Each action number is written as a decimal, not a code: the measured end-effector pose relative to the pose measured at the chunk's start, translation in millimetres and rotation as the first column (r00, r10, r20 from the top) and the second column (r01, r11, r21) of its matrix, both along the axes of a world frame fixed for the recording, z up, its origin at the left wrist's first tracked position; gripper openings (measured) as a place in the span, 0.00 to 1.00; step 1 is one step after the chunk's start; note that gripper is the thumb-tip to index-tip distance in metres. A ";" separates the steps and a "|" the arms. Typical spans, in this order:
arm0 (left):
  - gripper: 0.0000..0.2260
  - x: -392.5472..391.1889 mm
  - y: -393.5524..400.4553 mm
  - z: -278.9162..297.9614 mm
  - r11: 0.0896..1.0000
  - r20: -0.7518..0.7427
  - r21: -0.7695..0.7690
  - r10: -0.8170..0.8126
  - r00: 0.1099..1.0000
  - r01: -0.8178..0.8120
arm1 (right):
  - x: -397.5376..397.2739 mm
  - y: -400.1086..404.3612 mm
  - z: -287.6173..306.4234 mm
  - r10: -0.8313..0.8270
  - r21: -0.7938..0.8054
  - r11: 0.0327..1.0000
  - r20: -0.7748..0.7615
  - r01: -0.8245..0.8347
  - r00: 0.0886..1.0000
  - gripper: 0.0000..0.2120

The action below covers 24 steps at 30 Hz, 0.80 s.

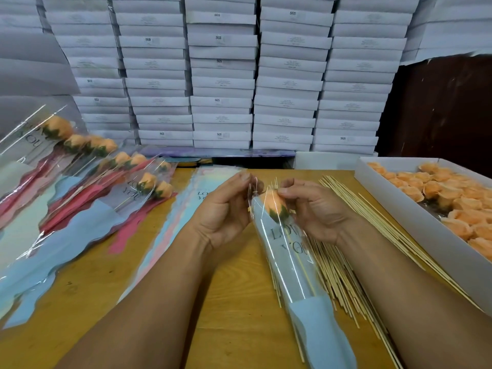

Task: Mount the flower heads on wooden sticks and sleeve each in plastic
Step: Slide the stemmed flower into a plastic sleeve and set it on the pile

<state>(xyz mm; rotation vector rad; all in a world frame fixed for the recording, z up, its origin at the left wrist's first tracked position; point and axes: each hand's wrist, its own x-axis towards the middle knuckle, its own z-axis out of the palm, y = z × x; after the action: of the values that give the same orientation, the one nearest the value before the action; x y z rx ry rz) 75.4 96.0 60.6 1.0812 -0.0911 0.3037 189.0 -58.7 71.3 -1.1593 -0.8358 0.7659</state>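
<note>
Head view: worn on the person's head (wide-angle, edges bowed).
Facing: forward and down over the wooden table (234, 288).
Nearness: close, forearms filling the lower frame.
Shared: single view only.

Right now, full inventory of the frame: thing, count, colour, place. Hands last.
held flower: one, peach with green base, on a stick inside the held sleeve, table centre
held sleeve: one, clear with pale blue bottom, between both hands
finished sleeved flowers: a pile, count unclear, peach heads, red and blue sleeve bottoms, table left
flat sleeves: a stack, clear and pastel, left of the hands
wooden sticks: many, pale wood, loose on the table under the right forearm
tray of flower heads: one white tray, many peach heads, far right
boxes: stacked columns, white, behind the table
table: one, yellow wood
left hand: pinches the sleeve top
right hand: pinches the sleeve top
</note>
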 end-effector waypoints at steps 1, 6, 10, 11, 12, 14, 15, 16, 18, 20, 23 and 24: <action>0.07 0.1 -0.6 0.4 0.999 -0.020 0.041 0.023 1.000 -0.023 | 0.0 0.4 -0.6 -0.002 -0.006 1.000 0.018 0.002 1.000 0.05; 0.24 0.3 -6.9 -1.4 0.787 -0.092 0.546 0.396 0.914 -0.287 | 1.3 2.4 -3.9 -0.028 0.003 1.000 -0.078 0.029 0.997 0.08; 0.35 3.4 -10.6 -13.3 0.533 0.034 0.774 0.503 0.863 -0.341 | -3.6 2.8 -1.5 -0.034 0.000 0.999 -0.106 0.034 0.994 0.06; 0.34 5.4 -9.4 -14.4 0.495 0.071 0.783 0.529 0.846 -0.376 | -4.6 2.8 -1.1 -0.056 -0.009 0.998 -0.081 0.055 0.995 0.06; 0.32 7.5 -7.6 -15.2 0.469 0.104 0.782 0.549 0.829 -0.410 | -5.2 2.6 -0.7 -0.075 -0.020 0.997 -0.048 0.074 0.996 0.06; 0.28 10.3 -6.1 -14.3 0.477 0.132 0.744 0.583 0.802 -0.469 | -4.9 2.7 -1.0 -0.099 -0.040 0.994 0.008 0.099 0.995 0.06; 0.28 11.4 -6.7 -13.2 0.520 0.114 0.700 0.596 0.795 -0.490 | -4.3 2.8 -1.1 -0.108 -0.045 0.993 0.031 0.109 0.994 0.06; 0.27 12.9 -6.9 -12.8 0.573 0.073 0.653 0.602 0.795 -0.495 | -3.9 3.3 -1.3 -0.118 -0.047 0.992 0.050 0.121 0.992 0.06; 0.27 13.3 -6.8 -10.9 0.719 -0.095 0.559 0.551 0.829 -0.414 | -2.7 4.8 -2.8 -0.145 -0.029 0.989 0.044 0.146 0.988 0.08; 0.30 10.9 -4.9 -7.8 0.901 -0.319 0.375 0.346 0.882 -0.218 | -2.1 6.3 -3.2 -0.182 0.024 0.983 0.011 0.182 0.983 0.09; 0.35 1.7 -1.7 -3.2 0.989 -0.401 0.100 -0.065 0.914 0.114 | -0.2 7.2 -3.8 -0.253 0.076 0.966 0.051 0.249 0.966 0.10; 0.30 -0.7 -1.4 -2.0 0.981 -0.368 0.067 -0.144 0.919 0.180 | 0.1 6.4 -3.6 -0.264 0.073 0.963 0.073 0.259 0.962 0.10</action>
<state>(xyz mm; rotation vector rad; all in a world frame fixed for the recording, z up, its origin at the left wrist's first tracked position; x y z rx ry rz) 74.7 94.6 58.6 1.2047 0.1351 -0.0541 189.1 -52.3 67.7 -1.2225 -0.7496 0.4738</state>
